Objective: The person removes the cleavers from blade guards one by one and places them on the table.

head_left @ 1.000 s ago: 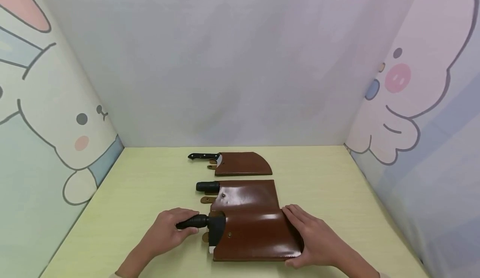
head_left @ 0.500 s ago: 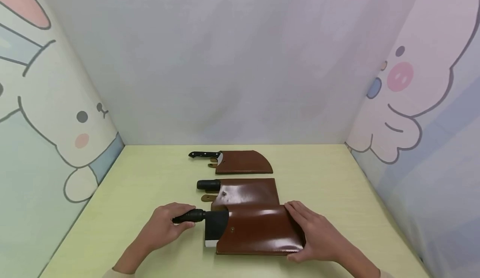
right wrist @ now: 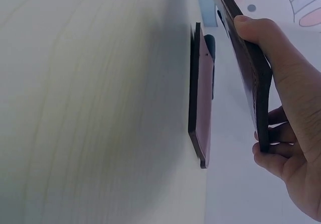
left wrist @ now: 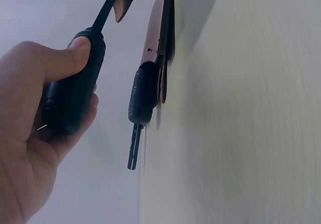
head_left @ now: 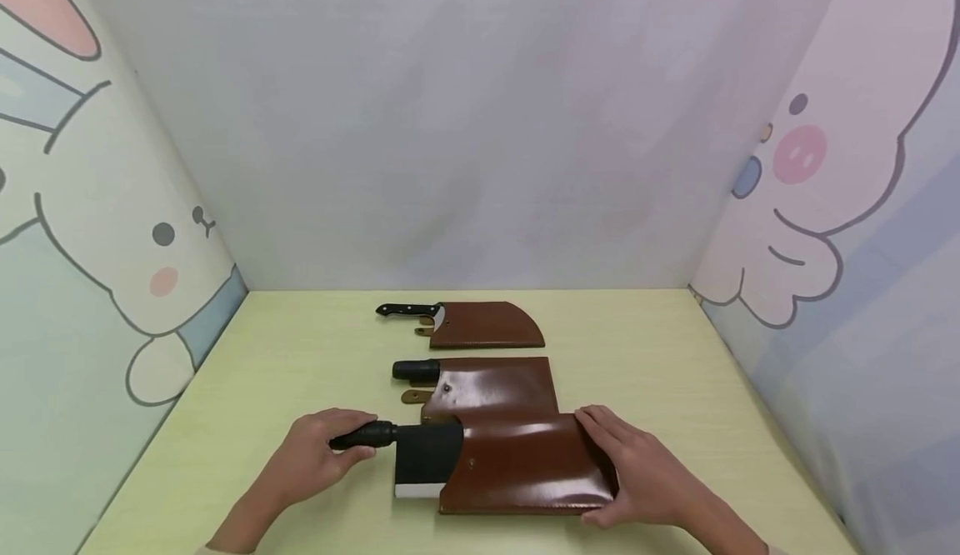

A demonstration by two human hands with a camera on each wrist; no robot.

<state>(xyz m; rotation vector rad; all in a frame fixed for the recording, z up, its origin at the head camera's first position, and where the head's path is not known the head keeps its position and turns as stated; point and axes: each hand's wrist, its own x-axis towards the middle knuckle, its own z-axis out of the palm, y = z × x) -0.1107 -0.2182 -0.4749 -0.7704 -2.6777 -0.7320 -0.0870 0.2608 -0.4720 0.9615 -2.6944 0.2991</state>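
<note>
A cleaver with a black handle (left wrist: pixel 75 83) and a dark, pale-edged blade (head_left: pixel 427 455) lies partly inside a glossy brown leather sheath (head_left: pixel 528 467). My left hand (head_left: pixel 318 451) grips the handle, thumb along it in the left wrist view. With thumb and fingers, my right hand (head_left: pixel 637 472) holds the far right end of the sheath, raised off the table in the right wrist view. The blade's right part is hidden in the sheath. Just behind lies a second sheathed cleaver (head_left: pixel 495 384), its front edge covered by the held sheath.
Farther back on the pale yellow table (head_left: pixel 300 338) rests a third knife (head_left: pixel 486 325) in a rounded brown sheath, its black riveted handle pointing left. A grey wall (head_left: pixel 465 163) rises behind the table, with cartoon-printed walls on both sides.
My left hand has drawn the cleaver leftward, so more of the blade shows outside the sheath. The sheath and my right hand have shifted slightly right.
</note>
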